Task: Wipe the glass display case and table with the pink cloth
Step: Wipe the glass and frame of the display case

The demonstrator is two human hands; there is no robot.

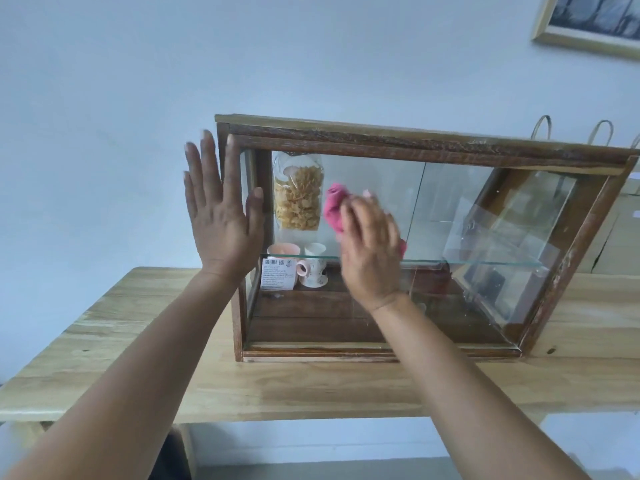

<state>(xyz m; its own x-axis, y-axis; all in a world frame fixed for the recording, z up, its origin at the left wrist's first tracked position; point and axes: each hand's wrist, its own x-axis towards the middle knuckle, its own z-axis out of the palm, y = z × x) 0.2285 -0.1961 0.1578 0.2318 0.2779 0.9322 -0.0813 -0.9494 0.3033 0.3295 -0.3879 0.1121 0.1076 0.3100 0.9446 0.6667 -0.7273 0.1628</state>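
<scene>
pink cloth [335, 208] is bunched up under my right hand [371, 244], fingers curled over it and pushing it against the front glass of the display case [398, 140], about middle height and left of centre. my left hand [221, 216] is flat and spread wide, palm against the left end of the case with the thumb lying on the wooden corner post, not gripping anything. the case is a dark wood frame with glass panes, sitting on the light wooden surface [311, 386], closer to the right side and the back edge near the wall. inside there's a glass shelf [467, 263] across the middle, a clear bag of yellowish chips [298, 195] standing at the left, and below it a pink cup [283, 251], a white ceramic piece [313, 268] and a printed card [278, 273]. corner of a framed picture [595, 22] is on the wall top right, and some twine loop handles [540, 126] poke up behind the case.
</scene>
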